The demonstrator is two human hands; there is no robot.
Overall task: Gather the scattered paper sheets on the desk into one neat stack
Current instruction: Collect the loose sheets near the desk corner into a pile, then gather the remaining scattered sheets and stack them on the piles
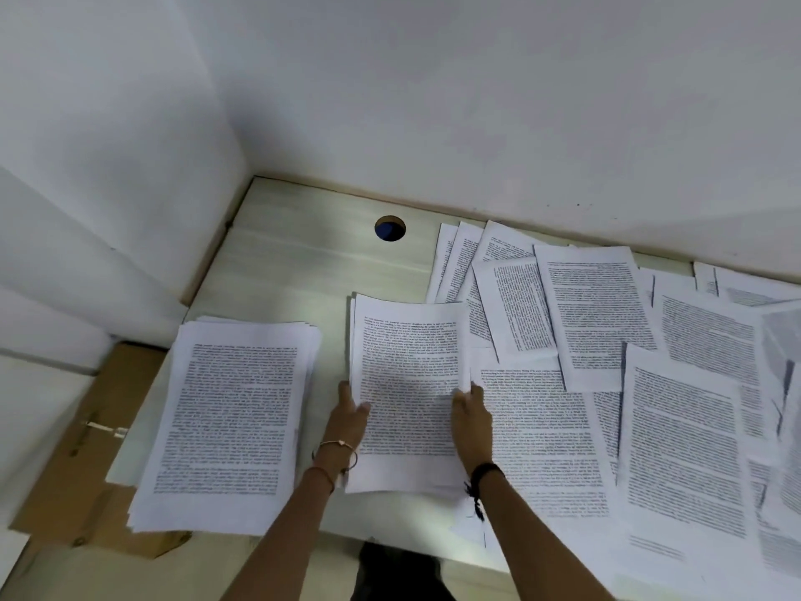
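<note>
Your pale desk (294,271) sits in a white-walled corner. One thick stack (229,418) lies near left, built but ragged-edged. Your left hand (349,416) and right hand (472,420) each pinch a side of a small bundle (407,383) just right of it. About a dozen loose sheets (650,383) remain overlapping at right.

Bare forearms, wrists adorned

The left hand (346,420) has a thin metal bangle and a slim cord at its wrist; the right hand (472,420) has a dark band with dangling threads. No sleeves show.
</note>
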